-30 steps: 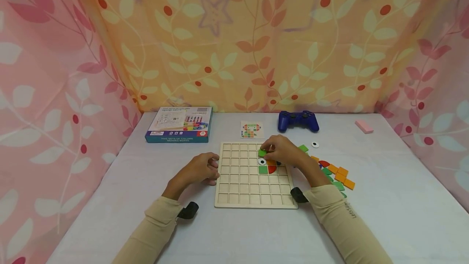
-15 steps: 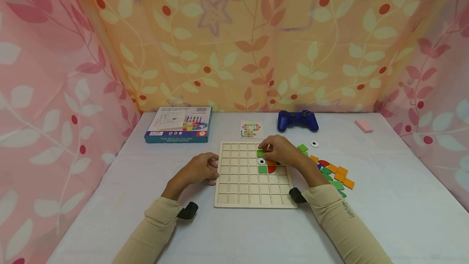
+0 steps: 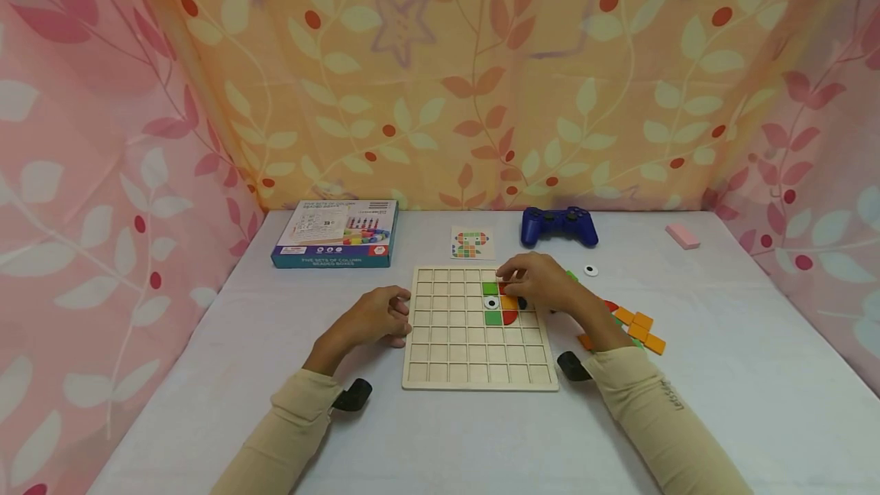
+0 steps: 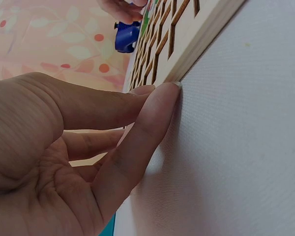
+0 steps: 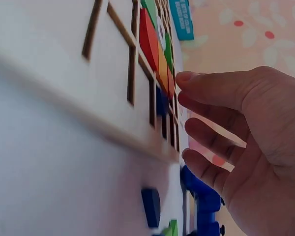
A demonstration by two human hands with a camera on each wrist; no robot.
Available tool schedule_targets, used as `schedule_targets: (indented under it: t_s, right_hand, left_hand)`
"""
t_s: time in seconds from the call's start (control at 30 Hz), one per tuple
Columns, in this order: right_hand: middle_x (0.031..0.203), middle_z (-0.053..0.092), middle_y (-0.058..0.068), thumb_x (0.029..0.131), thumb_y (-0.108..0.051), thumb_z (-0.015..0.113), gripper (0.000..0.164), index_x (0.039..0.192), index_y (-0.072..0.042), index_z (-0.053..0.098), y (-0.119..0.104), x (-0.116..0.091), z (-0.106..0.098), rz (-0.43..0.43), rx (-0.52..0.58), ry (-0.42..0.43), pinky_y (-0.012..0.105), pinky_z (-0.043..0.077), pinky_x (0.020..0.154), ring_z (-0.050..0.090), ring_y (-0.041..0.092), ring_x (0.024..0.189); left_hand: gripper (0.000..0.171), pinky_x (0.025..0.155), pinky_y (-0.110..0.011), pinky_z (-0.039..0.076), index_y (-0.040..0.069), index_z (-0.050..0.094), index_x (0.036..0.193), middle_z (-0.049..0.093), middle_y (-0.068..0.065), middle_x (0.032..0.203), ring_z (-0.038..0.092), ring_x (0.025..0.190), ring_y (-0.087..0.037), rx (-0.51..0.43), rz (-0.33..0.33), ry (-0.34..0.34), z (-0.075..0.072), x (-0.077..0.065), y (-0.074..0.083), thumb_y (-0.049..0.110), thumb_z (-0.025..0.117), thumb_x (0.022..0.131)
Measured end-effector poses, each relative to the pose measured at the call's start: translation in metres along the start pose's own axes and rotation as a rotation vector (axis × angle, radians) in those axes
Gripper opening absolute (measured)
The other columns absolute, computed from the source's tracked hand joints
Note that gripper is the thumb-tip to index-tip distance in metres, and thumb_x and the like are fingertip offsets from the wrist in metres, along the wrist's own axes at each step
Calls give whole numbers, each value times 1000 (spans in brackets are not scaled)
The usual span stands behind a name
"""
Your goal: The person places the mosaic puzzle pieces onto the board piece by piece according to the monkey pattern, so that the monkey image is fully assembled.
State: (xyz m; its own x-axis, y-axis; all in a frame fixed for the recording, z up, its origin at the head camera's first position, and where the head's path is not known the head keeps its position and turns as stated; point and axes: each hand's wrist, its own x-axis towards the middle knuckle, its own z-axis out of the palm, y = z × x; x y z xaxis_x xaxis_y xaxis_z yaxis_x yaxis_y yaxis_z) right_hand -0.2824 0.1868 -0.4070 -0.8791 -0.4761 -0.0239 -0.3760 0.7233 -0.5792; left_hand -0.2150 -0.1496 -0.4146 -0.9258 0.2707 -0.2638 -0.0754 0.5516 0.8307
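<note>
My left hand (image 3: 371, 315) rests its fingertips against the left edge of a wooden grid board (image 3: 481, 386); in the left wrist view the fingers (image 4: 160, 105) touch its side. My right hand (image 3: 539, 281) hovers at the board's upper right with loosely bent fingers and no tile between them. Beneath and beside it sit a green tile (image 3: 490, 289), an eye tile (image 3: 491, 302), an orange tile (image 3: 509, 302), a lower green tile (image 3: 493, 318) and a red rounded tile (image 3: 509, 318). A dark blue piece (image 5: 162, 102) also sits in the grid, partly hidden by the hand in the head view.
Loose orange tiles (image 3: 642, 321), with some red and green ones, lie right of the board, partly behind my right forearm. Another eye tile (image 3: 591, 270), a blue game controller (image 3: 559, 228), a picture card (image 3: 472, 243), a box (image 3: 334, 235) and a pink block (image 3: 683, 236) lie farther back.
My right hand has let go of the upper green tile, which now lies in its cell, and has shifted slightly right. My left hand stays at the board's edge.
</note>
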Motion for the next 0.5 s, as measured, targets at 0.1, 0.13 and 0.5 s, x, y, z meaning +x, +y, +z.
schedule_targets:
  t_s: [0.1,0.13,0.5]
  right_hand:
    - [111,76,4,96,-18,78,32,126,-8,76,7,-6,-6,29,-1,14,40,55,87,65,24,101]
    - [111,76,4,96,-17,78,32,126,-8,76,10,-8,-8,34,-6,22,41,55,88,64,24,102]
    - [113,74,8,97,-15,74,32,128,-6,74,44,-33,-27,95,-40,67,42,59,87,64,27,103]
  left_hand:
    - [59,74,-31,65,-4,53,146,62,-15,116,67,86,-20,1,1,-1,0,0,0,-3,75,91]
    - [59,74,-30,65,-4,53,146,62,-15,116,66,86,-20,3,2,-1,0,0,0,-3,75,91]
    - [60,73,-30,65,-4,53,146,62,-15,116,67,86,-20,3,4,-3,0,2,-1,-4,76,91]
